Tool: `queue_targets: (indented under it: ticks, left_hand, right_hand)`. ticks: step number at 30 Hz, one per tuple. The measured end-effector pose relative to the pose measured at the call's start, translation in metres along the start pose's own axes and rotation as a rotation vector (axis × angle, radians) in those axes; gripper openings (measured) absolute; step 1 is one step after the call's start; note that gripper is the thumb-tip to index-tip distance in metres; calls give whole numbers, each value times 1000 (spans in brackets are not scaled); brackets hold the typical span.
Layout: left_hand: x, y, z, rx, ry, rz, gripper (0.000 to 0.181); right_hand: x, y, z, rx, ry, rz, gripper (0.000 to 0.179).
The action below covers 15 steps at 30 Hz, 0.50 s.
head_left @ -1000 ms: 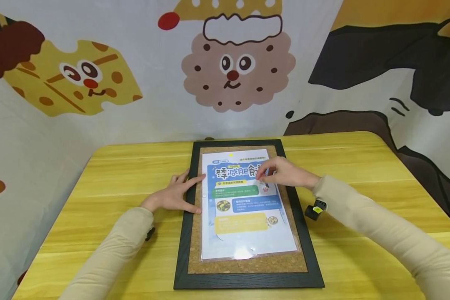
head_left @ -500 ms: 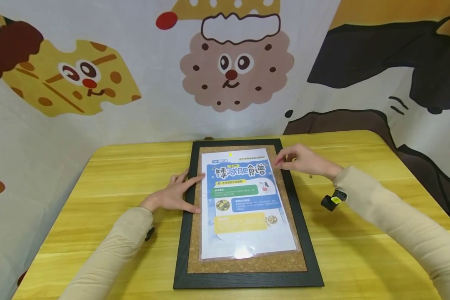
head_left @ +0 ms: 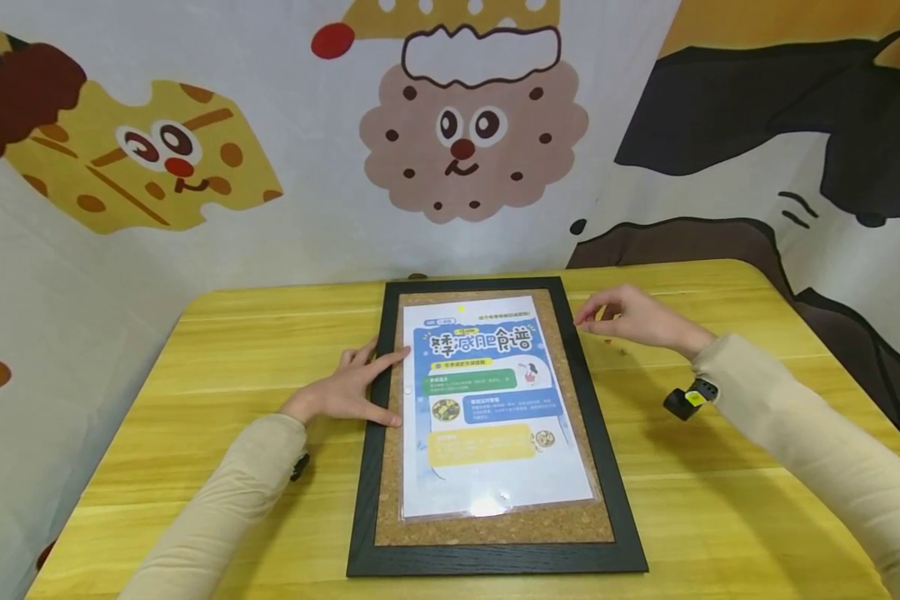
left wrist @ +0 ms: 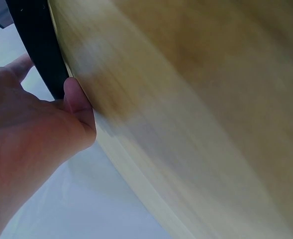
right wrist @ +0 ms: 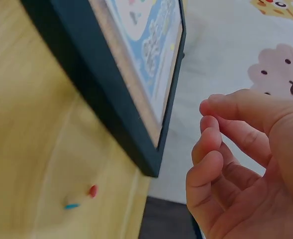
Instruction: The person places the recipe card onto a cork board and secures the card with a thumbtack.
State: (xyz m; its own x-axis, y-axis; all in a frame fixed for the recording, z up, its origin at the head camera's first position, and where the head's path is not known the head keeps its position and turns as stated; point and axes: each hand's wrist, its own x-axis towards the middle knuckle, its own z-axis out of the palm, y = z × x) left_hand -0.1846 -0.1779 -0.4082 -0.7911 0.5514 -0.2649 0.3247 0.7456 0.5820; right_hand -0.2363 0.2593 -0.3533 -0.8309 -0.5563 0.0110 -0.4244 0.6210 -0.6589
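Observation:
My left hand [head_left: 347, 390] spreads its fingers over the left side of a black-framed cork board [head_left: 487, 533], touching the frame and the edge of a printed sheet [head_left: 487, 483]. In the left wrist view, part of the left hand [left wrist: 37, 117] is beside the dark frame. Just right of the board's upper right side, my right hand [head_left: 637, 317] is raised with thumb and forefinger together. At its fingertips shows a bit of red that looks like a push pin [head_left: 582, 317], mostly hidden by the fingers. A yellow dot [head_left: 461, 309] marks the sheet's top.
On the table [head_left: 217, 367] right of the board lie a small red piece [right wrist: 93, 191] and a small blue piece [right wrist: 72, 205], like push pins. A cartoon-printed cloth [head_left: 300, 242] hangs behind the table's far edge.
My right hand has lifted off the sheet's upper right part and moved right, past the frame, to above the table. The left hand stays in place on the board.

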Motion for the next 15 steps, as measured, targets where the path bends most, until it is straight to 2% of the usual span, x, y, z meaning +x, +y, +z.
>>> queue_targets:
  ticks: [5, 15]
  left_hand:
    - [0, 0, 0, 4, 1, -4, 104]
    - [0, -1, 0, -2, -5, 4, 103]
  right_hand:
    - [-9, 13, -1, -9, -1, 30, 13]
    - [-23, 39, 5, -32, 41, 32, 14]
